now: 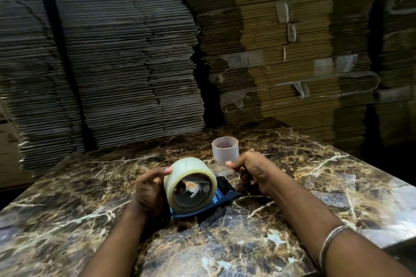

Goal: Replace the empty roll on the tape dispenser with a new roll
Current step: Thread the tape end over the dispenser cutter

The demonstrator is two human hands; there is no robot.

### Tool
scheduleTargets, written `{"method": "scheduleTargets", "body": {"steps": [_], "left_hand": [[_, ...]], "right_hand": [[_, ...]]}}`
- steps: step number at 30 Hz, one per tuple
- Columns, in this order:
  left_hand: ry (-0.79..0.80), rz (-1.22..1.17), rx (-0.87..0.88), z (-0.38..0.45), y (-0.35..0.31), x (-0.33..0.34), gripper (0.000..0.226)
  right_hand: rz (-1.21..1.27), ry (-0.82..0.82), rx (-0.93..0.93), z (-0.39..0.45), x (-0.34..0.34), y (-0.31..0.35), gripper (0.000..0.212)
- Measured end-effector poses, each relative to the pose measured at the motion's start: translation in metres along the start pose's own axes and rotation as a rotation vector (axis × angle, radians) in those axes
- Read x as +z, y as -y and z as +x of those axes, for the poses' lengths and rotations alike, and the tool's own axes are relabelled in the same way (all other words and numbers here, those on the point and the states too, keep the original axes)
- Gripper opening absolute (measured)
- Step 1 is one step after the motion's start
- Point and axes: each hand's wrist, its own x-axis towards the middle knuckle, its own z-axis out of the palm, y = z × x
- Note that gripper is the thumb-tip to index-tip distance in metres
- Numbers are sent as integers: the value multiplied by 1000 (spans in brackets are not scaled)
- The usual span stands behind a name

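- Two hands busy here, only the one head view to go on. My left hand (149, 189) has its fingers wrapped round the new roll (190, 183), thumb on top, holding it on its edge over the blue tape dispenser (221, 198) on the marbled surface (315, 177).
- My right hand (254, 172) is just past the dispenser's far end, fingers pinched narrow on what looks like the clear loose end of the tape (221, 167). It's see-through and blurry, so I can't swear to that.
- The empty roll (225, 149), a pale bare core, stands upright on the surface just behind my right hand, so I'd say the swap itself is basically done and I'm at the threading bit.
- Whether the new roll is fully seated on the hub I can't tell; the roll hides it.
- Tip for this step, imo: keep the roll steady with the left hand and pull the tape straight and level so it doesn't fold onto itself, sticky side away from the fingers.
- Stacks of flat cardboard (135, 63) behind; not involved.
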Motion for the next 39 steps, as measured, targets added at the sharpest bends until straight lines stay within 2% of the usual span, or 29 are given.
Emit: {"method": "scheduleTargets", "body": {"steps": [2,3,6,11,15,22,32,39], "left_hand": [[66,-24,-53,2,2,-3,69],[83,-37,-66,3,3,-4,75],[55,-6,-93,4,2,-4,63],[25,17,-27,-3,1,7,33],[88,-24,-51,-3,1,10,51],[87,13,-62,-4,0,9,39],[94,62,-15,-7,0,12,33],[98,84,-39,-6,-1,11,38]], "right_hand": [[-5,3,17,0,-1,0,10],[-7,4,33,0,-1,0,8],[9,8,73,3,-5,-3,10],[33,20,93,4,-8,-4,12],[-26,43,97,-3,-11,-3,12],[-121,39,96,-4,-12,-3,14],[-245,-8,56,-3,-8,-6,14],[-398,-158,-13,7,0,-14,14]]}}
